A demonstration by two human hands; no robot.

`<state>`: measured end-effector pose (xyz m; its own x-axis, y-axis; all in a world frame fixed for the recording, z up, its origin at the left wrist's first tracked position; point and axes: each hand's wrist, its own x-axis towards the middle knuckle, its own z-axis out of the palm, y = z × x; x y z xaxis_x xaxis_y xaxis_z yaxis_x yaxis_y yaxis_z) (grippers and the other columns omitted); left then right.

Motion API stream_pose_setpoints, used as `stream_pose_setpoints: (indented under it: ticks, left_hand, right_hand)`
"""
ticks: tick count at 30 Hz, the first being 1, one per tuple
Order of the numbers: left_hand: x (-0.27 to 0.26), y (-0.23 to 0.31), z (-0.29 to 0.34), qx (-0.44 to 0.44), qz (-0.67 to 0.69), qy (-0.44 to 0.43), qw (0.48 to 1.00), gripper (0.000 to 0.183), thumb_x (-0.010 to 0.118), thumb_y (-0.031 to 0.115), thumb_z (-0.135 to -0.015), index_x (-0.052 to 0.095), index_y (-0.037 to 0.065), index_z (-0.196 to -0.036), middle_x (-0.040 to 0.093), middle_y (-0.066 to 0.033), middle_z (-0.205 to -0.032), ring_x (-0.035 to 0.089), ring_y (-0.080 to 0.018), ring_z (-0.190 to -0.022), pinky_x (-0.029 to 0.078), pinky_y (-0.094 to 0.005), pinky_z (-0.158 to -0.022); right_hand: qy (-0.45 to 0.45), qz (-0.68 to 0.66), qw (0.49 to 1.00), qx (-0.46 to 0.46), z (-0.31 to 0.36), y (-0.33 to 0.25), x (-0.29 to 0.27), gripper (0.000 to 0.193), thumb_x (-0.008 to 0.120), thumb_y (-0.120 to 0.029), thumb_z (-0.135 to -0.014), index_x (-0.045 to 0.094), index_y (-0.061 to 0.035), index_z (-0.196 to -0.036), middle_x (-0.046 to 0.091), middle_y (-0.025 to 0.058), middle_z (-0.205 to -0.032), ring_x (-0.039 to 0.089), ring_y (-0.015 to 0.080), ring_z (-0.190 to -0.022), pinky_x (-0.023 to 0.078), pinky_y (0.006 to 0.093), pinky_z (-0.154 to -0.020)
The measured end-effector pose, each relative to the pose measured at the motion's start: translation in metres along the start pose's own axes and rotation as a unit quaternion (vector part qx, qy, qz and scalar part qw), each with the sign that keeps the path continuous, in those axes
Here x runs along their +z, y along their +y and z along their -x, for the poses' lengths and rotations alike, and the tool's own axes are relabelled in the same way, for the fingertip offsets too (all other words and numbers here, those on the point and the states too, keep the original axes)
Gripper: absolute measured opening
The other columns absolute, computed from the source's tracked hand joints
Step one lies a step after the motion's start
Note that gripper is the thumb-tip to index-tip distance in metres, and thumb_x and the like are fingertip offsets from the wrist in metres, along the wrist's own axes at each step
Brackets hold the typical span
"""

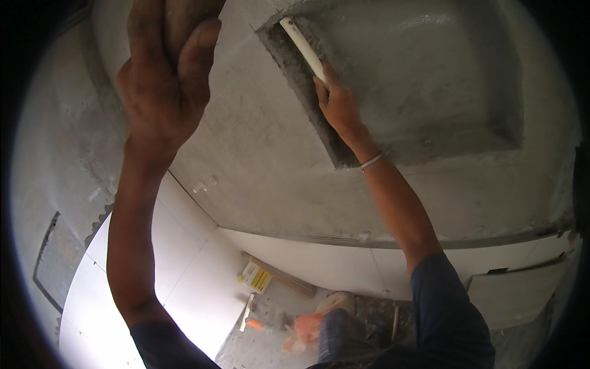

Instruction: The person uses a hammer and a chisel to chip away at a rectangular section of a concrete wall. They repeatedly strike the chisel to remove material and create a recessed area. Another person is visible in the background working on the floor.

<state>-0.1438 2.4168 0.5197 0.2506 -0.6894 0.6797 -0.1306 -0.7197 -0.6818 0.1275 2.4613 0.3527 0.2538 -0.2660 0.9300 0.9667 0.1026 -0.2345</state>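
High on the left, my left hand (pixel 163 92) is raised close to the camera with its fingers bent upward. A brownish thing seems to sit between its fingers and thumb, but the top edge cuts it off and I cannot make out what it is. My right hand (pixel 342 107) grips one end of a long, white, bar-like tool (pixel 302 46) with a rounded tip and a small hole. The tool slants up and left inside the rough left edge of a rectangular recess (pixel 424 80) in the grey cement wall (pixel 264 172). The tool's gripped end is hidden by my fingers.
White tiles (pixel 190 264) line the lower walls. A pipe stub (pixel 200 186) juts from the cement. On the floor below lie a yellow-and-white package (pixel 255 277), a stack of brown strips (pixel 286 280) and an orange-and-white tool (pixel 251 317). A pale panel (pixel 516 292) leans at right.
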Motion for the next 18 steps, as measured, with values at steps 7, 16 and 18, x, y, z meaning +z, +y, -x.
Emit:
stream_pose_setpoints:
  ticks: [7, 16, 18]
  left_hand:
    - [0.019, -0.015, 0.023, -0.146, -0.24, -0.288, 0.916, 0.057, 0.059, 0.024, -0.091, 0.033, 0.026, -0.141, 0.064, -0.014, -0.077, 0.066, -0.0301, -0.067, 0.052, -0.0425, -0.062]
    - [0.025, -0.018, 0.032, -0.058, -0.092, -0.074, 0.991, 0.055, 0.058, 0.021, -0.091, 0.033, 0.019, -0.141, 0.066, -0.014, -0.076, 0.066, -0.0325, -0.066, 0.054, -0.038, -0.06]
    - [0.033, -0.032, 0.046, -0.14, -0.187, -0.219, 0.947, 0.055, 0.057, 0.024, -0.092, 0.033, 0.023, -0.141, 0.066, -0.0133, -0.075, 0.066, -0.0326, -0.065, 0.054, -0.0386, -0.059]
  right_hand:
    - [-0.014, 0.012, 1.0, -0.004, -0.002, 0.001, -0.005, 0.041, 0.056, -0.018, -0.093, 0.047, 0.0023, -0.127, 0.06, 0.0225, -0.064, 0.065, 0.0338, -0.057, 0.046, 0.0383, -0.045]
    - [-0.032, 0.001, 0.998, 0.05, 0.0, -0.01, -0.004, 0.039, 0.056, -0.024, -0.092, 0.048, -0.0078, -0.126, 0.063, 0.019, -0.07, 0.063, 0.0362, -0.061, 0.05, 0.0439, -0.052]
    - [-0.027, 0.013, 0.999, 0.04, -0.003, -0.007, -0.003, 0.039, 0.056, -0.024, -0.092, 0.048, -0.008, -0.126, 0.063, 0.0188, -0.071, 0.063, 0.0355, -0.061, 0.05, 0.0433, -0.052]
